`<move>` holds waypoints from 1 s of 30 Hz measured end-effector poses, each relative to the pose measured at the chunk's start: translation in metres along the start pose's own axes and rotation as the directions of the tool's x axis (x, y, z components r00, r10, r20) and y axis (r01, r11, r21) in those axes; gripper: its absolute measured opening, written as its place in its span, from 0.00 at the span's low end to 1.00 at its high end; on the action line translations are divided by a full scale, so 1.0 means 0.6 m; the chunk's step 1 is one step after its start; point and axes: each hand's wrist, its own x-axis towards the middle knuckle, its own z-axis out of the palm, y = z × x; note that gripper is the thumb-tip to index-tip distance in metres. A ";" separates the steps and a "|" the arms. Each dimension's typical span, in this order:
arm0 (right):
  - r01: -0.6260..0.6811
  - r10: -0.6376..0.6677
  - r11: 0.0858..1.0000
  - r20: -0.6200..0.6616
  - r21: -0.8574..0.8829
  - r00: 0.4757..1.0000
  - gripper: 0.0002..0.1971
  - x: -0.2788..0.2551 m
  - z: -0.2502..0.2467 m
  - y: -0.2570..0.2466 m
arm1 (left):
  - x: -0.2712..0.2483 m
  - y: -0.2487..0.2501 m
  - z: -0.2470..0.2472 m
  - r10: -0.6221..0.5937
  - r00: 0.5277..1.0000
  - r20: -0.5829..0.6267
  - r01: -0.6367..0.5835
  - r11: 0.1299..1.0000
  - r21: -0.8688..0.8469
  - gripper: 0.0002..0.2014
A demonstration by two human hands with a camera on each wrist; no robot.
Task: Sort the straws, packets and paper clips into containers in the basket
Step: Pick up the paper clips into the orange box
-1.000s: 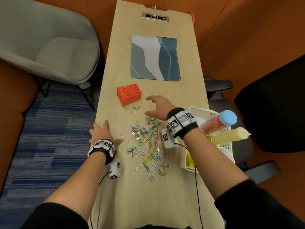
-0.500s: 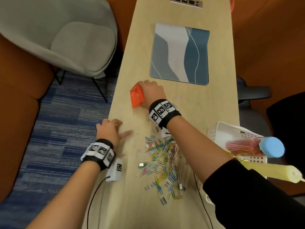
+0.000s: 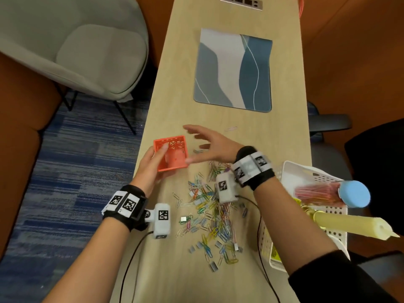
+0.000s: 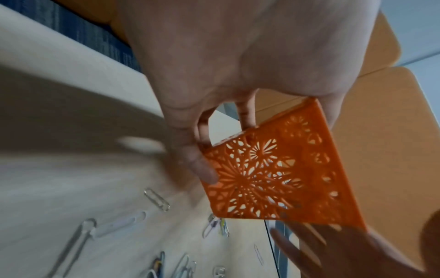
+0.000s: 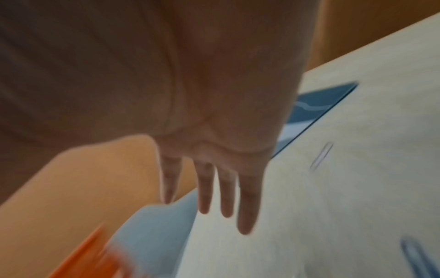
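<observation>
Wooden bench (image 3: pixel 284 136) fills my head view: my left hand (image 3: pixel 150 165) grips the orange box (image 3: pixel 171 155), right hand (image 3: pixel 215 145) spread just beside it, clips (image 3: pixel 209 211) heaped nearer, basket (image 3: pixel 306 178) right. Left wrist: fingers (image 4: pixel 200 167) curl round the box (image 4: pixel 273 178). Right wrist: blurred fingers (image 5: pixel 247 206) straight, holding nothing.

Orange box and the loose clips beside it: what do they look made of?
Orange box, held by the left hand: looks like moulded plastic, matte, with thin walls pierced in a floral lattice. Paper clips: bent wire, most apparently colour-coated, a few bare and silvery with a metallic glint. Right hand is open.
</observation>
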 end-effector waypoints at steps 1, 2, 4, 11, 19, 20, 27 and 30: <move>-0.067 0.065 0.997 -0.036 -0.045 0.997 0.49 -0.001 -0.025 0.006 | -0.001 -0.005 -0.007 0.000 1.000 -0.029 0.000 1.000 0.004 0.28; -0.140 0.124 0.984 -0.137 -0.113 0.983 0.48 0.002 -0.049 0.014 | -0.003 -0.008 -0.014 0.007 0.998 -0.060 -0.007 1.000 0.000 0.30; -0.312 0.204 0.919 -0.385 -0.242 0.900 0.44 0.024 -0.079 0.044 | -0.009 -0.010 -0.027 0.026 0.993 -0.115 -0.029 0.999 -0.023 0.33; -0.458 0.277 0.688 -0.380 -0.562 0.882 0.33 0.037 0.022 0.126 | -0.051 -0.033 -0.054 -0.009 0.979 -0.205 -0.001 0.999 -0.046 0.29; -0.590 0.464 0.524 -0.376 -0.614 0.802 0.52 -0.117 0.146 0.134 | -0.123 -0.060 -0.043 -0.045 0.989 -0.140 0.054 0.997 0.059 0.28; -0.601 0.464 0.533 -0.388 -0.596 0.796 0.53 -0.126 0.157 0.135 | -0.133 -0.065 -0.042 -0.048 0.991 -0.123 0.056 0.996 0.068 0.27; -0.522 0.159 0.682 -0.594 -0.512 0.789 0.15 -0.134 0.192 0.135 | -0.192 -0.094 -0.022 -0.080 0.993 -0.091 0.096 0.980 0.176 0.31; -0.501 0.176 0.756 -0.607 -0.421 0.775 0.07 -0.146 0.182 0.121 | -0.209 -0.106 -0.013 -0.096 0.989 -0.116 0.116 0.977 0.181 0.25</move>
